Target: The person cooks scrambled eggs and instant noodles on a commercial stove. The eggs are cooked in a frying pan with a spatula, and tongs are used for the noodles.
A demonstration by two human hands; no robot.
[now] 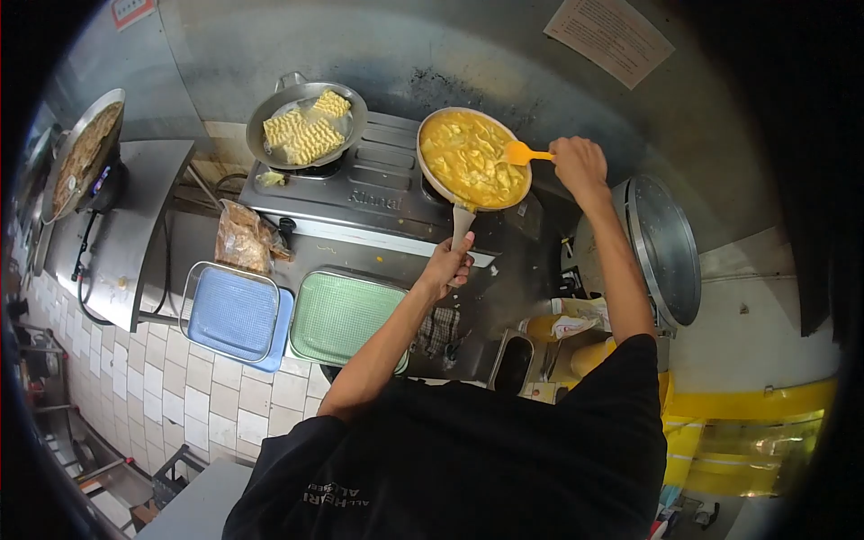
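Observation:
My left hand (447, 266) is wrapped round the pale handle (463, 225) of a frying pan on the right side of the stove. Yellow, saucy food with lumpy pieces (468, 160) fills the pan. In my right hand (579, 166) is an orange spatula (520, 154), its head at the right part of the food. To the left, a metal wok (355, 101) on the other burner holds blocks of dry-looking noodles (310, 135) in liquid.
Green (346, 317) and blue (231, 310) mesh trays lie before the stove, beside a plastic bag of brown food (243, 236). A large metal pot (666, 252) stands at right. Another wide pan (87, 162) sits far left. A metal container (512, 362) is near my body.

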